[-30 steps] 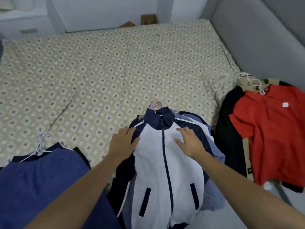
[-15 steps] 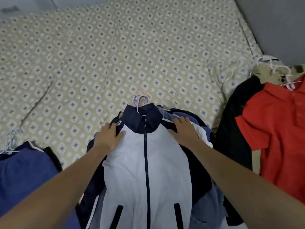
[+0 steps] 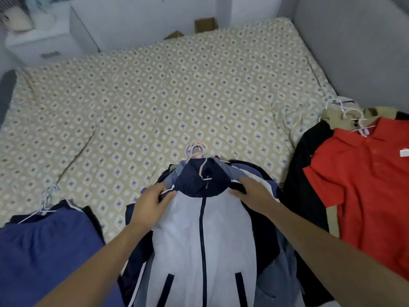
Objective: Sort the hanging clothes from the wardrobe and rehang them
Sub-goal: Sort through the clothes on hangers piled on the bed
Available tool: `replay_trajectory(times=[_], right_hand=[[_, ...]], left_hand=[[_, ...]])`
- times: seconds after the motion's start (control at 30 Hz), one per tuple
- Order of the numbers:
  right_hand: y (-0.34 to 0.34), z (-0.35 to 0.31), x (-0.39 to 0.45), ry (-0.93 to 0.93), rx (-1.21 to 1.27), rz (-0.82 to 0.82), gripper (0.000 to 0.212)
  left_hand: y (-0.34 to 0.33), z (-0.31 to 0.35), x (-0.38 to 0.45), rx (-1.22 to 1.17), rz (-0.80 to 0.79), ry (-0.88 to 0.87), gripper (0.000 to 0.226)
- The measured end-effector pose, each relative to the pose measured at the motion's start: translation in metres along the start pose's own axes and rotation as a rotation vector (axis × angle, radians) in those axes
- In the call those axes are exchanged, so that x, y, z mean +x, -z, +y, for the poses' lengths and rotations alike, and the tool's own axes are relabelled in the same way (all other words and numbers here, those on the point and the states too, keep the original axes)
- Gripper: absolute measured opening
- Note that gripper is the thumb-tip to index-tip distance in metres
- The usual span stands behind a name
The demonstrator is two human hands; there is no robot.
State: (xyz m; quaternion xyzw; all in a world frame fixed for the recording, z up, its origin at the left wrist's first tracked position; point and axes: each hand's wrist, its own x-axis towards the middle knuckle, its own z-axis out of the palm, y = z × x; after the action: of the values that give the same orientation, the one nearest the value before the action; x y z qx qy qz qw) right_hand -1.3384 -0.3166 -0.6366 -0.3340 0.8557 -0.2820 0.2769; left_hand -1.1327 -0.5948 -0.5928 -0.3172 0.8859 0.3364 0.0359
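A white zip jacket (image 3: pixel 199 235) with a navy collar and sleeves lies on top of a pile of hangered clothes at the bed's near edge. My left hand (image 3: pixel 150 204) grips its left shoulder seam, thumb over the fabric. On the right shoulder, my right hand (image 3: pixel 254 193) curls its fingers round the navy cloth. The collar is lifted and folded toward me. Pink and purple hanger hooks (image 3: pixel 195 149) stick out above the collar. Blue garments show beneath the jacket.
A blue garment (image 3: pixel 46 251) on a white hanger lies at the left. A red polo shirt (image 3: pixel 363 180) on a hanger tops a dark pile at the right. The patterned bedsheet (image 3: pixel 155 96) stretches beyond. A grey wall runs along the right; a cardboard box (image 3: pixel 205 24) stands behind the bed.
Both hands slid up from the jacket's chest to its shoulders and took hold. The collar has lifted off the pile. The camera tilted back up.
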Motion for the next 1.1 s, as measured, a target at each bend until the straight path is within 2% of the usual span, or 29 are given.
replay_trajectory(times=[0.1, 0.27, 0.33, 0.47, 0.6, 0.8, 0.93, 1.1], right_hand=[[0.017, -0.029, -0.034, -0.048, -0.028, 0.133, 0.025], [0.048, -0.096, -0.129, -0.099, 0.02, 0.401, 0.055], [0.055, -0.123, -0.176, -0.087, 0.035, 0.48, 0.057], [0.065, -0.17, -0.272, -0.05, 0.107, 0.573, 0.04], [0.07, -0.198, -0.368, -0.089, 0.068, 0.702, 0.059], [0.084, -0.201, -0.494, -0.167, -0.004, 0.897, 0.049], [0.117, -0.175, -0.546, -0.235, -0.074, 0.969, 0.05], [0.172, -0.125, -0.589, -0.276, -0.126, 1.045, 0.04]], left_hand=[[0.031, 0.016, -0.037, 0.014, 0.041, 0.013, 0.044], [0.082, 0.044, -0.108, -0.019, 0.001, -0.063, 0.042], [0.099, 0.059, -0.141, -0.03, 0.002, -0.142, 0.044], [0.126, 0.084, -0.212, -0.053, 0.005, -0.29, 0.044], [0.142, 0.112, -0.284, -0.029, 0.051, -0.448, 0.045], [0.14, 0.173, -0.372, -0.031, 0.061, -0.625, 0.041], [0.113, 0.224, -0.406, -0.014, 0.079, -0.681, 0.051], [0.057, 0.301, -0.416, 0.037, 0.06, -0.712, 0.065]])
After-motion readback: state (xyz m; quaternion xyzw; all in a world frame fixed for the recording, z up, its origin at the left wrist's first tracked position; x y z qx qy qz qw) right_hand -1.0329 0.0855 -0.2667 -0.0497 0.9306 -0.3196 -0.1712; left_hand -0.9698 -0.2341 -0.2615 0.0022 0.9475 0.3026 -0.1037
